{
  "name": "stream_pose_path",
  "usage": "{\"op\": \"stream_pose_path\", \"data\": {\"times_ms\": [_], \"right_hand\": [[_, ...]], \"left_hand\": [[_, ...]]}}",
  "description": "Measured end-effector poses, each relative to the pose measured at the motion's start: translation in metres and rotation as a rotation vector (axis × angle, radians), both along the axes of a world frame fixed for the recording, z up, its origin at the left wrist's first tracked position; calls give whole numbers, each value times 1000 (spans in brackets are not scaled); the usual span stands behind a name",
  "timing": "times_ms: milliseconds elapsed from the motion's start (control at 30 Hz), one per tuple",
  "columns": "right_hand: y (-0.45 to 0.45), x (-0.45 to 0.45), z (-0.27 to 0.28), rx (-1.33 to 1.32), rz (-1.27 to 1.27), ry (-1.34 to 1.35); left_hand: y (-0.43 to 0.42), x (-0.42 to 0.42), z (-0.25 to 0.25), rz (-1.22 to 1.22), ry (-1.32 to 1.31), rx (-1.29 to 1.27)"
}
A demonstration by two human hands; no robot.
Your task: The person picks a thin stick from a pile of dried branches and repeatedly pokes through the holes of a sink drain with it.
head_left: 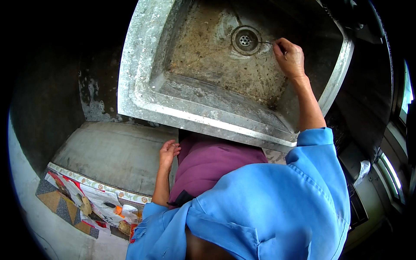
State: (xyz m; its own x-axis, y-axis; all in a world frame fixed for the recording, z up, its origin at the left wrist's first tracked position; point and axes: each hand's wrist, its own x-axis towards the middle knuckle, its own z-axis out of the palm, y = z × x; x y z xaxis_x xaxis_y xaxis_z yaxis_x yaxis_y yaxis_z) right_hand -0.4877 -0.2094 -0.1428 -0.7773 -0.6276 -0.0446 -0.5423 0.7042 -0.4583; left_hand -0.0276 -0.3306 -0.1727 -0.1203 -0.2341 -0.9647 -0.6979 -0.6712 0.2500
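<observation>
Upper left, I register a dark, stained wall [97,102]. Right edge: bright windows [407,93]. Lower left: pale floor [104,247].

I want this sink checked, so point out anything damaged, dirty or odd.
The sink floor is blotched brown and dark around the drain, so it looks dirty. Oddly, a wire-like strand runs from the right hand to the drain.
</observation>
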Motion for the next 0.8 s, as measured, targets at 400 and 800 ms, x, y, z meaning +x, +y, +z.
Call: {"op": "stream_pose_path", "data": {"times_ms": [400,800], "right_hand": [[13,-4,3,213,97,142],[1,-10,13,291,160,191]], "left_hand": [[-3,1,-2,10,21,7],[-5,-5,0,-5,10,-12]]}}
